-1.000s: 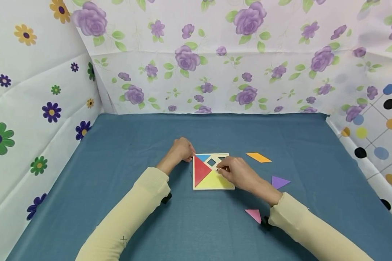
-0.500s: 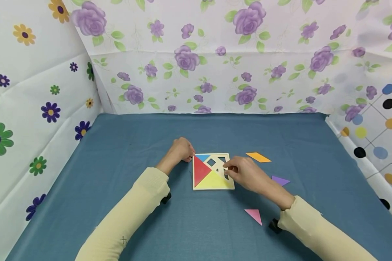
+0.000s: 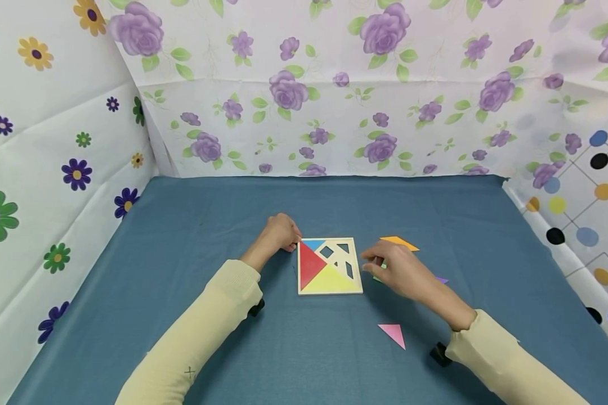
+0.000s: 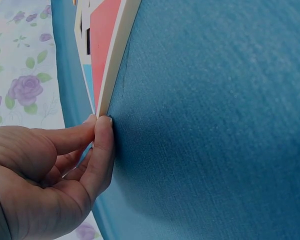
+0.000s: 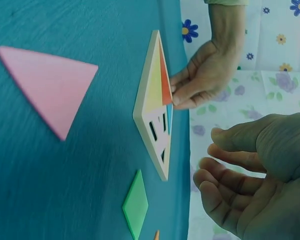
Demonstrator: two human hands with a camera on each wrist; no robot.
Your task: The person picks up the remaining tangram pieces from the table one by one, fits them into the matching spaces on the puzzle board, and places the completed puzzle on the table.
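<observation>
My left hand (image 3: 281, 232) pinches the upper left corner of a square wooden tangram tray (image 3: 340, 256) between thumb and fingertips; the left wrist view shows this grip closely. In the tray lie a red triangle (image 3: 310, 266), a yellow triangle (image 3: 331, 280) and a blue triangle (image 3: 314, 244). Its upper right part is bare wood with several cut-out holes. Just right of the tray, my right hand (image 3: 400, 269) hovers with loosely bent fingers and nothing between them. Below it on the cloth is a green four-sided piece (image 5: 136, 205), partly hidden by that hand in the head view.
An orange parallelogram (image 3: 400, 243) lies behind the right hand, and a purple piece (image 3: 442, 280) peeks out past its wrist. Nearer the front is a pink triangle (image 3: 394, 334). Blue cloth (image 3: 223, 214) covers the table, with flowered sheets (image 3: 304, 129) around it.
My right hand has moved rightward off the tray, uncovering its holes. A green piece now shows under that hand. The left hand keeps its hold on the tray corner.
</observation>
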